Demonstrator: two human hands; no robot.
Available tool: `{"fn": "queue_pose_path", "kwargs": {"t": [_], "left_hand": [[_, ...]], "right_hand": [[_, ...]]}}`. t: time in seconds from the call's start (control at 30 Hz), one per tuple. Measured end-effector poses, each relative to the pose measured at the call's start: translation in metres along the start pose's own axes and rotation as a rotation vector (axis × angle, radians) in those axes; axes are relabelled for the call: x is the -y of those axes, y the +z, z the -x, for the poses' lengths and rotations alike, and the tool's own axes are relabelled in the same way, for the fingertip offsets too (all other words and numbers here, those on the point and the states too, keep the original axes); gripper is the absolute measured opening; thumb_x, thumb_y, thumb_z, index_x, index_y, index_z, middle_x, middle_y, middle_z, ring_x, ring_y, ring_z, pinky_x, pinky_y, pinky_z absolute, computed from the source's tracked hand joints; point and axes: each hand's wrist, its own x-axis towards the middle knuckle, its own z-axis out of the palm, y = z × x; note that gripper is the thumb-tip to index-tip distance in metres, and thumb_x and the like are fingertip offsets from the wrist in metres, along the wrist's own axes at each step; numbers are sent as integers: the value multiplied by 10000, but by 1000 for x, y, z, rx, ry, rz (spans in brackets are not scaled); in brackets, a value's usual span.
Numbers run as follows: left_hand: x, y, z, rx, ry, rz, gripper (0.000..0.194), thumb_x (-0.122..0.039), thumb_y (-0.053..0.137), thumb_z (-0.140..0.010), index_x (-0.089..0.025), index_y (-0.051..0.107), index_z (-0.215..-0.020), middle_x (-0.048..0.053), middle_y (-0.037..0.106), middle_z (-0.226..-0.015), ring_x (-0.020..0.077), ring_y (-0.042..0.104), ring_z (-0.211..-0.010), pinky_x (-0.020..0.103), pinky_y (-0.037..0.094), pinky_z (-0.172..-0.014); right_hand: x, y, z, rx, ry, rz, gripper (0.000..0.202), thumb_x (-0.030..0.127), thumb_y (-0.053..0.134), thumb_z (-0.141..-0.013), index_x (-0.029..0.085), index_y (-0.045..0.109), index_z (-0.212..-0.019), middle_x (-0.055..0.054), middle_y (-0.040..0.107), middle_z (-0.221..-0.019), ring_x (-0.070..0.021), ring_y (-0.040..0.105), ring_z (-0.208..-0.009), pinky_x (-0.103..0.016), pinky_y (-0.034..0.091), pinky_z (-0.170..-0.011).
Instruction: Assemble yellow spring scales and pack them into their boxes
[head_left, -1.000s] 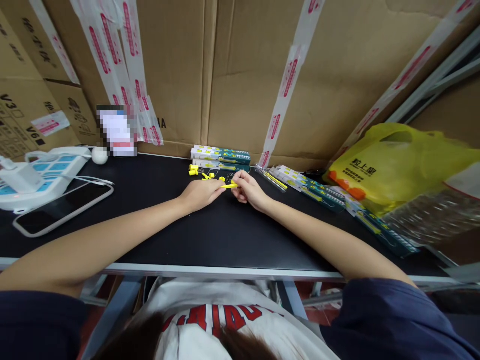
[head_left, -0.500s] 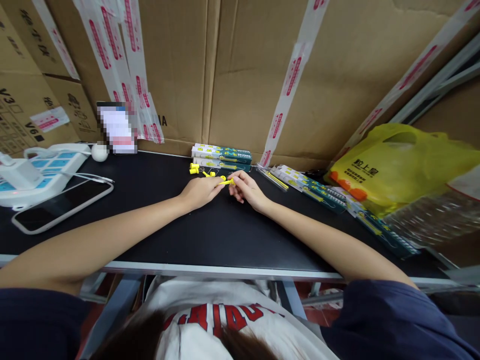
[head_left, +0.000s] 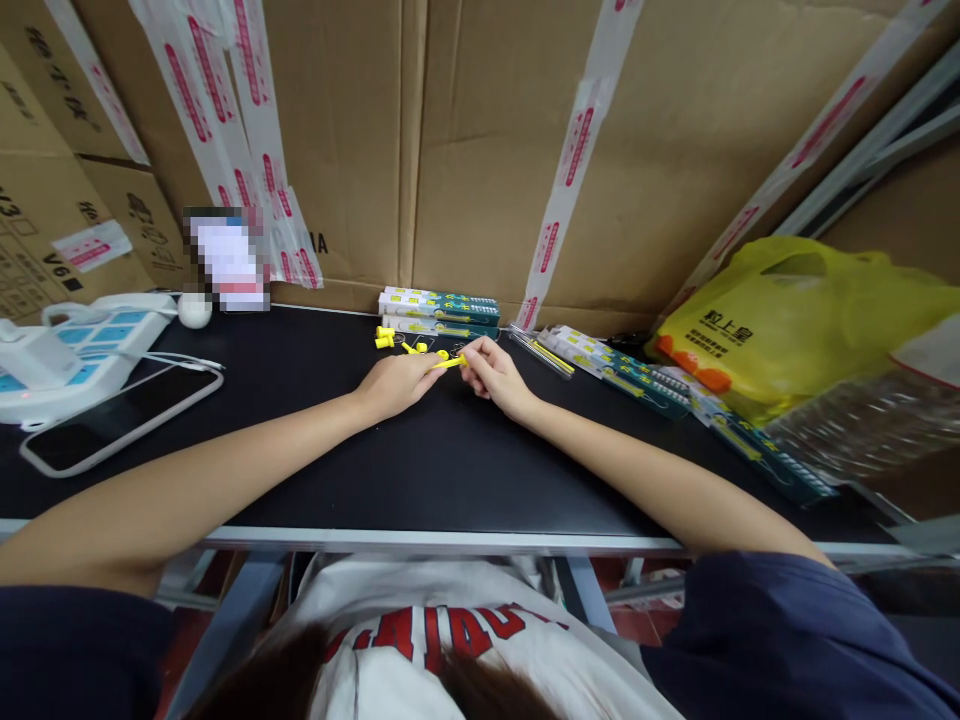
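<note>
A thin yellow plastic piece (head_left: pixel 450 363) spans the gap between my two hands above the black tabletop (head_left: pixel 420 470). My left hand (head_left: pixel 396 382) is closed, pinching its left end. At the right end, the fingertips of my right hand (head_left: pixel 495 375) are closed on the same piece, the other fingers curled. What the piece is exactly is too small to make out. Just behind my hands lie several small yellow plastic parts (head_left: pixel 385 337), some with dark wire loops beside them. My fingers partly hide these parts.
Printed slim boxes (head_left: pixel 439 308) are stacked at the back, more boxes (head_left: pixel 615 370) run along the right. Between them lie thin clear and yellow rods (head_left: pixel 541 350). A yellow bag (head_left: pixel 795 320) stands right; a phone (head_left: pixel 120 415) and power strip (head_left: pixel 97 345) lie left. Cardboard (head_left: pixel 480 150) walls the back.
Both hands still hold the yellow piece. The fingers of my right hand have curled in more closely around its right end. The whole view has shifted slightly.
</note>
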Motion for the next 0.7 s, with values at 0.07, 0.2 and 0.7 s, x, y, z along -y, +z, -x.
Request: {"fn": "queue_pose_path", "kwargs": {"t": [0.07, 0.2, 0.7], "left_hand": [[0, 1, 0, -27, -8, -6, 324, -333, 371, -977, -170, 651, -984, 71, 728, -919, 187, 677, -786, 248, 434, -612], [0, 2, 1, -46, 17, -31, 325, -335, 384, -975, -177, 664, -1020, 67, 726, -977, 190, 680, -862, 243, 448, -645], [-4, -2, 1, -33, -16, 9, 258, -352, 398, -960, -172, 568, -1032, 47, 701, -868, 176, 655, -699, 245, 368, -560]], "right_hand": [[0, 0, 0, -26, 15, -47, 389, 568, 612, -800, 220, 442, -846, 73, 485, -601, -44, 344, -413, -165, 233, -353], [0, -1, 0, 5, 54, -94, 378, 539, 638, -788, 224, 443, -858, 93, 437, -561, -40, 297, -404, -158, 207, -355], [3, 2, 2, 95, 13, 88, 408, 618, 398, -896, 218, 433, -824, 87, 437, -486, -62, 307, -387, -183, 229, -372]]}}
